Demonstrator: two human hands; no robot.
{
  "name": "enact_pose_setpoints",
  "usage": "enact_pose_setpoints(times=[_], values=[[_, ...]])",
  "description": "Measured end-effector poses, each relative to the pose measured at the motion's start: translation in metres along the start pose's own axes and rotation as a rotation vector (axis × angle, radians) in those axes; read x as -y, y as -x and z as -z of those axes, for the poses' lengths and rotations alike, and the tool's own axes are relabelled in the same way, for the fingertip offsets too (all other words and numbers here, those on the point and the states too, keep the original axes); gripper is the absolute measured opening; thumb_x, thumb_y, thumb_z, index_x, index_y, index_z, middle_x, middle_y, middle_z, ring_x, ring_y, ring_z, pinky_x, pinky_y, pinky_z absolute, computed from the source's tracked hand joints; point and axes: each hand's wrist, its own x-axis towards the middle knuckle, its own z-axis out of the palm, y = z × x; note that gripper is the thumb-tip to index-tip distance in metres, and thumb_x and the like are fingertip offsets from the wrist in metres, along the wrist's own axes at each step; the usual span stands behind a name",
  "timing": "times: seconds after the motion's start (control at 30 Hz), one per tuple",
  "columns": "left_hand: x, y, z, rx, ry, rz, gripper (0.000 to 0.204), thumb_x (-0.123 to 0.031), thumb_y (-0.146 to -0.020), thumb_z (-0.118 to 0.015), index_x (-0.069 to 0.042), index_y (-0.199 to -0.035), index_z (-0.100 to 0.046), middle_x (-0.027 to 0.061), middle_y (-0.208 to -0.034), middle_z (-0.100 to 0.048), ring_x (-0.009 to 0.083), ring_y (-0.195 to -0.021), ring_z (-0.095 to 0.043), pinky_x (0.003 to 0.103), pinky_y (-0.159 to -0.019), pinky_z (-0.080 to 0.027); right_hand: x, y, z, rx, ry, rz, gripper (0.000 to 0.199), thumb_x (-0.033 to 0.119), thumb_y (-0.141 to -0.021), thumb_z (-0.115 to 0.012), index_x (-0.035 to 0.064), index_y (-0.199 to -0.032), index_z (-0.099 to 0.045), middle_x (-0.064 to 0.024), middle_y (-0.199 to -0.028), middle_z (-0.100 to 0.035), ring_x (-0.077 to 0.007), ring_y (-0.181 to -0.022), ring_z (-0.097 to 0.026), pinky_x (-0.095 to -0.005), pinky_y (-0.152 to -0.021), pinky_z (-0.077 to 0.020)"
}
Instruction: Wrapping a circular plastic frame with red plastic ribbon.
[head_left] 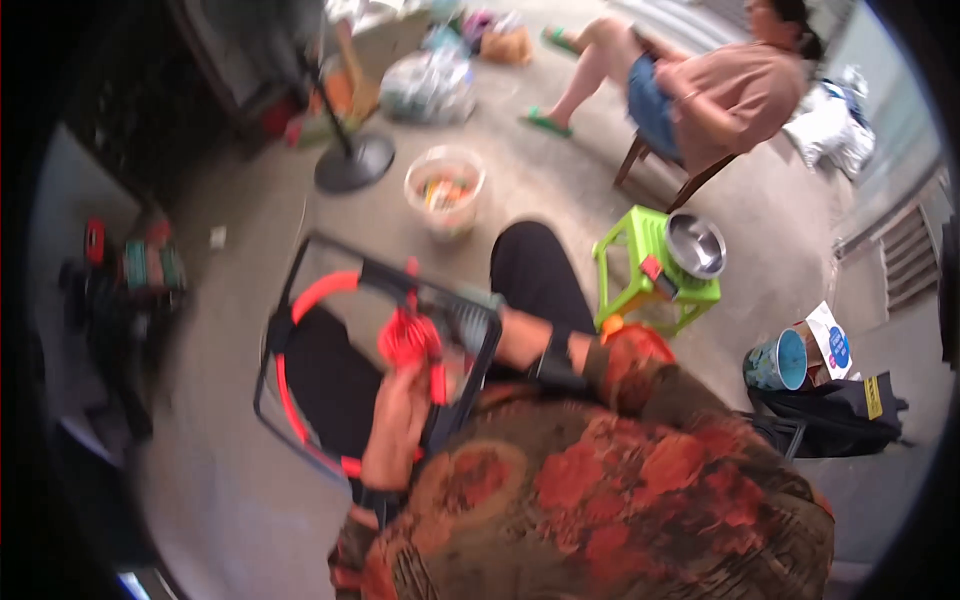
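Note:
A black rectangular frame [300, 255] with a red ring [318, 285] inside it rests across my lap, over my black trousers. My left hand [395, 415] is closed around a red cord-like bundle [410, 342] near the frame's middle. My right hand [508, 335], with a black band at the wrist, grips the frame's right corner [478, 318]. Blur hides the fingers' details. I wear a red and brown patterned shirt.
A green plastic stool [632, 262] carrying a steel bowl [696, 245] stands right of my knee. A clear bucket [445, 190] and a fan's round base [353, 163] lie ahead. Another person [700, 95] sits on a wooden chair. A blue cup [775, 362] and black bag [845, 410] are at right.

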Motion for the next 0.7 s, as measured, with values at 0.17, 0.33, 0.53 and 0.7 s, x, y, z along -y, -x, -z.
enact_pose_setpoints(times=[0.17, 0.33, 0.53, 0.7], values=[[-0.01, 0.002, -0.005, 0.067, -0.046, 0.122, 0.028, -0.024, -0.091, -0.046, 0.001, -0.096, -0.057, 0.0139, -0.075, -0.063, 0.0203, -0.064, -0.06, 0.032, -0.063, -0.049, 0.043, -0.051, -0.021, 0.014, -0.881, -0.394, 0.023, 0.028, -0.086, -0.059, 0.0088, -0.098, -0.06, -0.0044, -0.092, -0.063, -0.0166, -0.079, -0.061, -0.0303, -0.072, -0.0516], [-0.01, 0.003, 0.009, 0.146, 0.001, 0.144, 0.031, -0.023, -0.091, -0.044, 0.003, -0.098, -0.057, 0.0163, -0.079, -0.063, 0.0213, -0.067, -0.06, 0.031, -0.066, -0.049, 0.046, -0.056, -0.025, -0.022, -1.105, -0.285, 0.018, 0.023, -0.089, -0.055, 0.0053, -0.092, -0.057, -0.009, -0.082, -0.063, -0.0209, -0.07, -0.062, -0.0316, -0.067, -0.0517], [-0.009, 0.006, 0.011, 0.112, 0.108, 0.196, 0.039, -0.031, -0.093, -0.038, 0.004, -0.096, -0.057, 0.0183, -0.081, -0.062, 0.0228, -0.07, -0.059, 0.032, -0.068, -0.048, 0.046, -0.001, 0.078, -0.222, -1.122, 0.025, 0.039, 0.035, -0.088, -0.054, -0.0004, -0.104, -0.05, -0.0079, -0.084, -0.059, -0.0212, -0.082, -0.059, -0.0409, -0.084, -0.046], [-0.009, 0.006, 0.001, 0.064, 0.032, 0.166, 0.028, -0.028, -0.092, -0.047, -0.002, -0.093, -0.057, 0.0133, -0.074, -0.062, 0.0206, -0.066, -0.061, 0.031, -0.062, -0.051, 0.068, 0.069, 0.072, -0.12, -1.006, -0.071, 0.037, 0.033, -0.09, -0.052, 0.0014, -0.108, -0.048, 0.001, -0.069, -0.045, -0.0136, -0.062, -0.049, -0.0312, -0.068, -0.0434]])
